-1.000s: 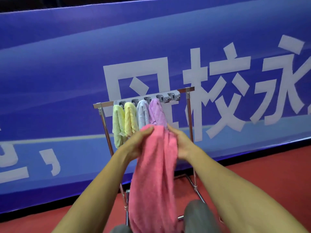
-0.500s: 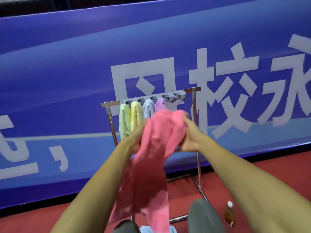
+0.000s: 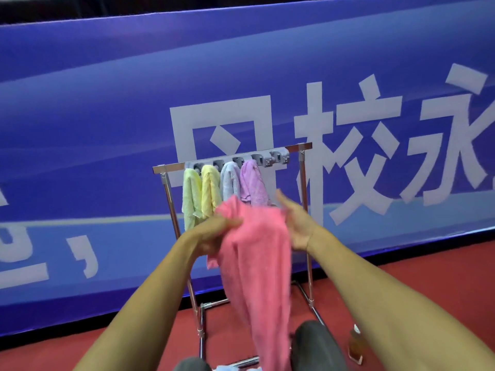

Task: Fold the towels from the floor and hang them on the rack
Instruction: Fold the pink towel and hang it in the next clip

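Before a metal rack (image 3: pixel 171 167) on a red floor (image 3: pixel 428 277): holds up a pink towel (image 3: pixel 257 253) in front of the rack's middle and lower part. Grips the towel's bunched upper left corner with the left hand (image 3: pixel 214 234), fingers curled round the cloth. Spreads the right hand (image 3: pixel 297 223) open at the towel's upper right edge, fingers straight and pointing up, palm turned toward the cloth; too blurred to tell touching from just beside. Lets the rest of the pink towel hang loose and creased, down to the bottom edge of the view between two knees (image 3: pixel 316 344) in grey trousers.

Shows four towels already hung on the rack, side by side from a grey strip of hooks (image 3: pixel 267 158) fixed along the top bar: from left to right a pale green towel (image 3: pixel 191 199), a yellow towel (image 3: pixel 210 191), a blue-grey towel (image 3: pixel 229 180) and a lilac towel (image 3: pixel 253 183), each close against the next. Covers, with the pink towel's raised top, the lower ends of the blue-grey and lilac ones. Takes in more hooks on the strip to the right of the lilac towel.

Catches a small bottle (image 3: pixel 355 345) of amber liquid upright on the floor, near the rack's right foot and just beside the right knee. Sets it all against a long blue banner (image 3: pixel 107 129) with large white characters, right behind the rack.
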